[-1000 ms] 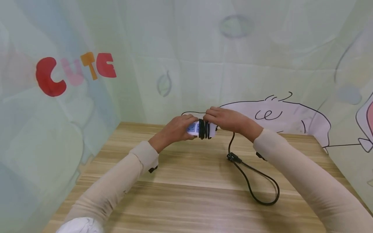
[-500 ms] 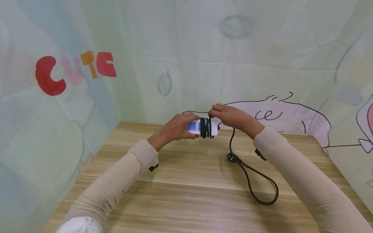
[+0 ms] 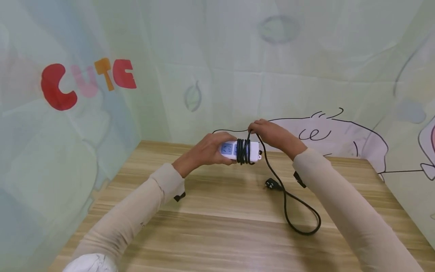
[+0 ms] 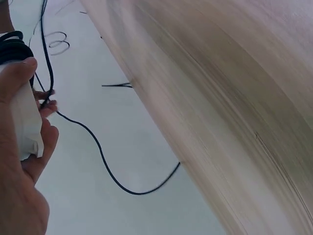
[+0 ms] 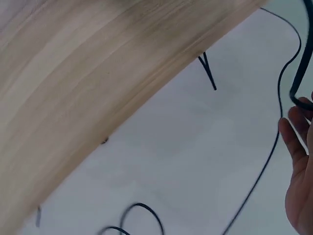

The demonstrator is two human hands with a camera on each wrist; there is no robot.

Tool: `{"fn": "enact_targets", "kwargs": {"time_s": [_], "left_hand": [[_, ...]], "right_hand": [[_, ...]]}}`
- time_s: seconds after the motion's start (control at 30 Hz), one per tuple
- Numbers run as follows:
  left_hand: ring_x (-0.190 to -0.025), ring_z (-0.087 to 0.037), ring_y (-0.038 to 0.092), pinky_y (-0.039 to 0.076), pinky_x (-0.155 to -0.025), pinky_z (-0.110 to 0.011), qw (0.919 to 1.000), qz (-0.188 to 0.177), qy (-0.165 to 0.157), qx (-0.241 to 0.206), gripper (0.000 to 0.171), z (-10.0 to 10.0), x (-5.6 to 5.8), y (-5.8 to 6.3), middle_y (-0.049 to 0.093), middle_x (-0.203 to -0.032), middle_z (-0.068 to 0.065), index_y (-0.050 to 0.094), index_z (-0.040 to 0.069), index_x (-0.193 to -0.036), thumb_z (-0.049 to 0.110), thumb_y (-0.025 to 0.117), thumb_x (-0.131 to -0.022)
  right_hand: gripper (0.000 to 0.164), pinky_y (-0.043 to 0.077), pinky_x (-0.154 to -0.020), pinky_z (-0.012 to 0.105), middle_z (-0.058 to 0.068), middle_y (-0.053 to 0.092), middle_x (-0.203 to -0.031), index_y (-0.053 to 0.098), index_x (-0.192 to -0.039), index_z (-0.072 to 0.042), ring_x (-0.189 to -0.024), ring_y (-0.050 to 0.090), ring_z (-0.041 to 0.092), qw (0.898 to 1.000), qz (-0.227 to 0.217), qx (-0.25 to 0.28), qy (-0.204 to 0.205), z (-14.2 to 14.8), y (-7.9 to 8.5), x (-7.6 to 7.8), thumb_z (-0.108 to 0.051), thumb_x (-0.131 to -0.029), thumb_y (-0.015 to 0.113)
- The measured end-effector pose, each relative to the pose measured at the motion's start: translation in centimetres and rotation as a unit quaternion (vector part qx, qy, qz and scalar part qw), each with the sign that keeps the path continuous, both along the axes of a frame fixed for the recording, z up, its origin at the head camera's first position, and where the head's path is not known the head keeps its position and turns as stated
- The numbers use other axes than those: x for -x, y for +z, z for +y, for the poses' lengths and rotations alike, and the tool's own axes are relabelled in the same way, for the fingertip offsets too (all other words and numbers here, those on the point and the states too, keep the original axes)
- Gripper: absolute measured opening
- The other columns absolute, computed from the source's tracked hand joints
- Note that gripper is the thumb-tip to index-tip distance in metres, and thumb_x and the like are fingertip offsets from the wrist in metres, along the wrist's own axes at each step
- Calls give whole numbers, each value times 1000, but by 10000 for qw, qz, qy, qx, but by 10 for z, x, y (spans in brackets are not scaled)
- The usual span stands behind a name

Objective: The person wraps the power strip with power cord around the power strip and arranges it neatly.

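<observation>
My left hand [image 3: 210,148] grips the left end of a white power strip [image 3: 254,152] with blue socket faces, held up over the far part of the table. Several turns of black cord [image 3: 242,152] are wound round the strip's middle. Just above the strip's right end, my right hand [image 3: 270,132] pinches the cord between curled fingers. From there the loose cord runs down to the tabletop, bends in a loop [image 3: 307,233] and ends at a black plug [image 3: 273,184]. In the left wrist view, the thumb presses on the white strip [image 4: 28,122] beside the wound turns.
The wooden table [image 3: 204,234] reaches back to a pale printed curtain [image 3: 221,75] with cartoon line drawings and the letters CUTE on its left side. The curtain stands close behind both hands.
My right hand has moved slightly right and up, drawing the cord off the strip's top. The strip has shifted a little right, showing more of its right end. The cord loop on the table has shrunk slightly.
</observation>
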State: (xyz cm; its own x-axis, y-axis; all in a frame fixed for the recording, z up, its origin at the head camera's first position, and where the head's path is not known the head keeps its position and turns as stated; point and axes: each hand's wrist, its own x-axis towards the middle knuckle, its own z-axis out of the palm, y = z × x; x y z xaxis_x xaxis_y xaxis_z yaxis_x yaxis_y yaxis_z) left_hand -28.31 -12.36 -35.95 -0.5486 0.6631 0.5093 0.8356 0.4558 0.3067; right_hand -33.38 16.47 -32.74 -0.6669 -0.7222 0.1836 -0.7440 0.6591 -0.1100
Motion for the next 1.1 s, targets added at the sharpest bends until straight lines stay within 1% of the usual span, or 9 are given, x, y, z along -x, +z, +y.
{"fn": "enact_targets", "kwargs": {"time_s": [0.1, 0.23, 0.37, 0.53, 0.7, 0.8, 0.93, 1.0, 1.1], "left_hand": [[-106, -31, 75, 65, -89, -47, 10000, 72, -27, -29, 67, 5, 0, 1, 81, -128, -17, 75, 0, -133, 25, 103, -78], [-106, -30, 75, 64, -91, -47, 9999, 90, 19, -42, 66, 10, 3, 1, 82, -126, -15, 76, 2, -132, 25, 104, -77], [-105, -29, 74, 64, -91, -45, 9999, -49, -134, -47, 65, 14, 3, 0, 82, -124, -15, 77, 1, -131, 24, 104, -76], [-101, -27, 75, 63, -85, -40, 9993, -152, -305, 119, 67, 18, 2, 1, 82, -125, -15, 76, 1, -132, 28, 103, -78], [-98, -26, 75, 63, -83, -39, 9986, -217, -403, 268, 67, 18, 2, 2, 82, -124, -15, 76, 1, -132, 29, 104, -78], [-99, -26, 75, 63, -83, -39, 9986, -168, -404, 293, 67, 20, 2, 0, 81, -124, -15, 75, 1, -133, 29, 103, -79], [-101, -28, 75, 64, -87, -44, 9996, 116, -220, 119, 67, 23, 1, 0, 81, -124, -16, 74, 0, -133, 29, 102, -80], [-101, -28, 76, 64, -88, -47, 9997, 225, -54, -9, 67, 26, 1, 1, 81, -123, -16, 74, 0, -134, 29, 102, -80], [-98, -29, 76, 64, -87, -47, 9993, 231, 252, -160, 65, 31, 0, 3, 81, -122, -16, 74, 1, -135, 30, 101, -83]], "right_hand": [[19, 61, -106, 55, 20, 79, -126, 70, -129, -2, -121, 76, 39, 9981, -351, 425, -269, 3, -9, 3, -3, -116, 57], [18, 61, -101, 57, 18, 81, -117, 70, -125, -2, -111, 77, 37, 9930, -648, 957, -245, 3, -23, 5, 0, -116, 55], [19, 59, -100, 59, 19, 79, -114, 72, -125, 1, -105, 73, 37, 9889, -721, 1292, -145, 0, -33, 6, 2, -114, 56], [27, 61, -94, 55, 23, 77, -121, 73, -131, 2, -100, 73, 35, 9822, -813, 1663, -323, 0, -33, 7, 4, -115, 51], [30, 61, -77, 45, 28, 73, -123, 73, -136, 3, -79, 73, 32, 9747, -875, 1979, -556, 2, -25, 4, 1, -117, 50], [29, 60, -81, 45, 27, 73, -123, 74, -136, 2, -88, 73, 34, 9769, -737, 1903, -641, 3, -24, 4, -2, -117, 52], [28, 61, -98, 54, 23, 75, -125, 76, -136, 1, -114, 71, 39, 9762, -774, 1926, -629, 4, -30, 4, -3, -116, 57], [26, 60, -104, 54, 19, 75, -123, 75, -137, -1, -116, 71, 36, 9727, -842, 2141, -286, 11, -44, 12, -6, -113, 65], [28, 58, -104, 56, 21, 74, -119, 73, -133, 2, -112, 70, 37, 9657, -962, 2413, -30, 13, -57, 11, -1, -105, 72]]}}
